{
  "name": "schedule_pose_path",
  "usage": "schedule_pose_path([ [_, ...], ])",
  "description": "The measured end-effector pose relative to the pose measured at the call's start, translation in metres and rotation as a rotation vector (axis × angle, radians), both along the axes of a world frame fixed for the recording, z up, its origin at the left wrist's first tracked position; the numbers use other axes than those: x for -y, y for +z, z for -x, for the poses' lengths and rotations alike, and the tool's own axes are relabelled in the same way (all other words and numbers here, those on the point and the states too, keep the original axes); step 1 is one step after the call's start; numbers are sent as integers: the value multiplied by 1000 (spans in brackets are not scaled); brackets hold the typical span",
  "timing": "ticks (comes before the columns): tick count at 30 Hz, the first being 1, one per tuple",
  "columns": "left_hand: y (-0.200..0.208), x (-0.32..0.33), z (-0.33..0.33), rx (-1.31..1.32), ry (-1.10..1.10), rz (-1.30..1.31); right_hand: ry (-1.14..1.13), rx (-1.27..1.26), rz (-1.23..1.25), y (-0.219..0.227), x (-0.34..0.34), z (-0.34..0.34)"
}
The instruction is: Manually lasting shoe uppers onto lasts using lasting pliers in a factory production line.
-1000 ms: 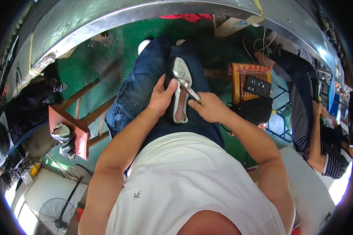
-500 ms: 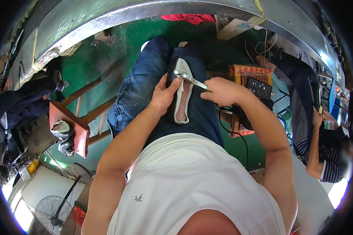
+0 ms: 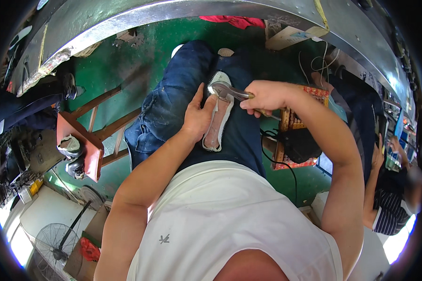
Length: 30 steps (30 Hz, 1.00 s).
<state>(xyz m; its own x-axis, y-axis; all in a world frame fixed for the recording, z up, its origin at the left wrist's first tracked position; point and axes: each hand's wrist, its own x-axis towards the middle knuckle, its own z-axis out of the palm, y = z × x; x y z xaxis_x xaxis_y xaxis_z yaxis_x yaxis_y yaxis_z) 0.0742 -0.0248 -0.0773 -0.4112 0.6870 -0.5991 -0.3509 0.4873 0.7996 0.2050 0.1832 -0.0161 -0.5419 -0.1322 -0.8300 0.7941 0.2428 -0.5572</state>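
Observation:
A shoe (image 3: pixel 214 129) rests sole side up on my thighs, its toe pointing away from me. Its pale rim is folded over around a pinkish-brown insole. My left hand (image 3: pixel 198 116) grips the shoe's left side, with the thumb laid over the bottom near the middle. In my right hand (image 3: pixel 268 97) are metal pincers (image 3: pixel 237 93), the fingers wrapped round the handles. The head of the pincers lies over the forefoot, close to my left thumb. Whether the jaws bite on the edge material cannot be made out.
A metal bench edge (image 3: pixel 173 12) curves across the far side. On the left, shoes (image 3: pixel 71 146) sit on a reddish stool (image 3: pixel 91 152). A wooden stool (image 3: pixel 284 122) with a black bag (image 3: pixel 302 145) stands right. Another person (image 3: pixel 391 203) works at far right; a fan (image 3: pixel 56 248) is lower left.
My right hand and forearm have risen and turned, so the pincers lie flatter across the forefoot. The shoe has tilted under my left hand. My right forearm now covers the dark device on the stool.

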Motion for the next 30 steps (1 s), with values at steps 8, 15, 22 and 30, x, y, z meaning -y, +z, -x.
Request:
schedule_pose_path([
  [8,3,-6,-2,-25,-26,-37,-150,-28,102,-2,-3,-9],
  [15,4,-9,-8,41,56,-130,-275,-358,-238,-30,47,-33],
  [22,-14,-8,-8,-56,32,-159,-323,-213,-65,-23,41,-33],
  [30,-7,-17,-13,-86,16,-43,-624,-27,730,-76,30,-65],
])
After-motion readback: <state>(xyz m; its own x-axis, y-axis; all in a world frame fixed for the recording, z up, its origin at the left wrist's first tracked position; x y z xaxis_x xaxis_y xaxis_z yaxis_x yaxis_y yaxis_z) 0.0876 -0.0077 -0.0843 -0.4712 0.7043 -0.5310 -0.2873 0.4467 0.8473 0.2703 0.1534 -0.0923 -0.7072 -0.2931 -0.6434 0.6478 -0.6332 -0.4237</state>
